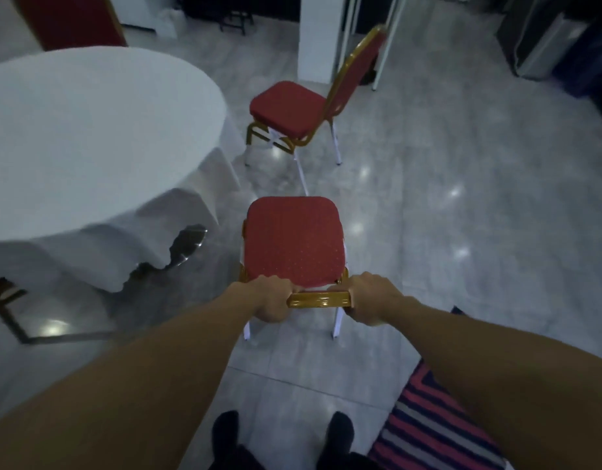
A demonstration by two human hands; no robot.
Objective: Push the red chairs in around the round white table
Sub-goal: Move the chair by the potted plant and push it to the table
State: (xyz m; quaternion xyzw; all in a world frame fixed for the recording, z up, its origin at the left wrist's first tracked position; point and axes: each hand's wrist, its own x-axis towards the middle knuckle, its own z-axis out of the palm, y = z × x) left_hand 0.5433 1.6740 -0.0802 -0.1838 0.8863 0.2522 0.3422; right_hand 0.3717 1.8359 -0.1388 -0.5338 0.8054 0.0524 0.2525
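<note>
A red chair (pixel 292 240) with a gold frame stands right in front of me, its seat pointing away. My left hand (pixel 271 300) and my right hand (pixel 369 298) both grip the gold top rail of its backrest. The round white table (pixel 89 137), covered by a white cloth, stands to the left, apart from this chair. A second red chair (pixel 289 108) stands farther off, its seat facing the table's right edge with a gap between them. The back of a third red chair (pixel 72 18) shows behind the table at the top left.
A white pillar (pixel 321 35) rises behind the second chair. A striped red and blue rug (pixel 438 429) lies at the bottom right by my feet. Dark cabinets and a grey unit (pixel 547 35) line the far right. The floor is glossy grey tile.
</note>
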